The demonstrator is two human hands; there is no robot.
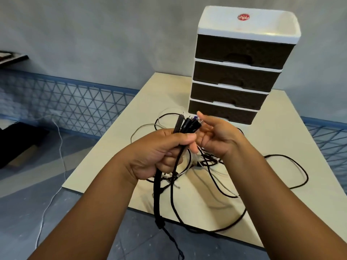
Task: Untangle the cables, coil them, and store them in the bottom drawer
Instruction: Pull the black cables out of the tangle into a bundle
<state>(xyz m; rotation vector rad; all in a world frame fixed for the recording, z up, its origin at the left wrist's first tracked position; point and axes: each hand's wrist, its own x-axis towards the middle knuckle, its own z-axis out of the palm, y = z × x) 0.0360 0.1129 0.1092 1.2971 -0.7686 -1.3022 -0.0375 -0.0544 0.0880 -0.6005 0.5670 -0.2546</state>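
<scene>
The left hand (159,152) is curled tight round a bunch of cables (206,184). Their plug ends (187,124) stick up out of the fist toward 1 o'clock, and the long parts hang down toward 6 o'clock and spread in loops over the pale board (300,166). The right hand (217,136) sits just beside the plugs, at 3 o'clock from them. Its fingers are loosely bent and touch the plug tips, so it looks best placed to pick one plug out next. The bottom drawer (221,113) is closed and sits at 12 o'clock, just past the hands. A red sticker (243,17) on top of the drawer tower (244,30) seems to say "Uniplus", but it is blurry. Tiny writing on the plugs is too small to read.
</scene>
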